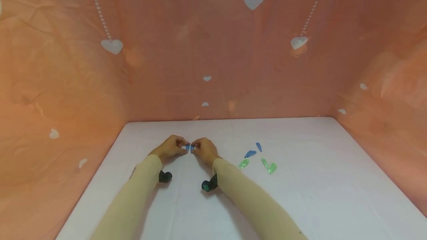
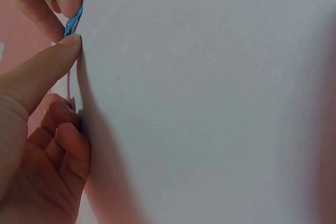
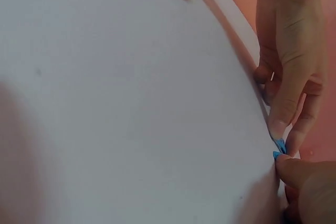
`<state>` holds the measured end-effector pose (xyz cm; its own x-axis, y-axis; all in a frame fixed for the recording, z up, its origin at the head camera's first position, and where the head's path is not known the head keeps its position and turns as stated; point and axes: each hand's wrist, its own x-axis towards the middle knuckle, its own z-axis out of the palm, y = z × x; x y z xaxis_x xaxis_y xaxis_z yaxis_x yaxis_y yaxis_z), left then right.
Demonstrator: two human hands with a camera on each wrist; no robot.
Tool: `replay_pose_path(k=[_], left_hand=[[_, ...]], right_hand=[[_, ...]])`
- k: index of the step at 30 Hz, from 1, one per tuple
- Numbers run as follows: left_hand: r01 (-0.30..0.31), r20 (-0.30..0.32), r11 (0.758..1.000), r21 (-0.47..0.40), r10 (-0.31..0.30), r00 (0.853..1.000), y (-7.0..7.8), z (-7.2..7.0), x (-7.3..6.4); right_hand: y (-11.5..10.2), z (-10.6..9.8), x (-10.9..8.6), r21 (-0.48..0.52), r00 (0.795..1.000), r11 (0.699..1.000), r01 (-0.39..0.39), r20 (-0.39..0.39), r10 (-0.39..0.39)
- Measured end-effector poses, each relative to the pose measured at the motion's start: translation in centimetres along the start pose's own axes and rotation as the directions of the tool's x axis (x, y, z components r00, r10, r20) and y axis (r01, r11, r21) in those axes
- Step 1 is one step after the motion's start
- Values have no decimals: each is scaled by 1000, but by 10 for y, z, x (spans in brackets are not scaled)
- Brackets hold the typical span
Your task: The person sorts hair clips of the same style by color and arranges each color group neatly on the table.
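My left hand (image 1: 171,147) pinches a small blue hair clip (image 1: 187,147) between thumb and fingers, low over the white tabletop. Close beside it, my right hand (image 1: 207,151) pinches another blue hair clip (image 1: 192,149) the same way, and the fingertips of both hands nearly meet. In the left wrist view, glossy blue (image 2: 73,22) shows between the fingertips, mostly covered by them. Seen from the right wrist, two blue tips (image 3: 281,144) lie next to each other where the thumbs come together.
To the right of my right hand lie two loose blue clips (image 1: 250,153) and several green clips (image 1: 272,168). The white table (image 1: 317,195) is enclosed by orange cloth walls (image 1: 227,47) with white hearts. Dark wrist cameras (image 1: 209,185) jut out below both wrists.
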<state>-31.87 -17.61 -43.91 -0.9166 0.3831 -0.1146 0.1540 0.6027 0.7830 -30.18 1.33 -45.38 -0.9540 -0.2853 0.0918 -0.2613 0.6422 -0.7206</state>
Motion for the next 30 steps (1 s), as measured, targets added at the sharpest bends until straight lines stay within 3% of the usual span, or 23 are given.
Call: replay_pose_path(k=[8, 17, 30], left_hand=[[-14, -11, 999, -46, 14, 1000, -1, 1, -2], [-23, -15, 1000, -17, 23, 1000, 0, 4, 0], [-45, -29, 998, -40, 44, 999, 1, 4, -3]], right_hand=[[2, 5, -3, 0, 999, 1000, 21, -38, -21], [3, 5, -6, -1, 998, 1000, 14, -61, -14], [2, 6, -6, -7, 998, 1000, -15, -68, 14]])
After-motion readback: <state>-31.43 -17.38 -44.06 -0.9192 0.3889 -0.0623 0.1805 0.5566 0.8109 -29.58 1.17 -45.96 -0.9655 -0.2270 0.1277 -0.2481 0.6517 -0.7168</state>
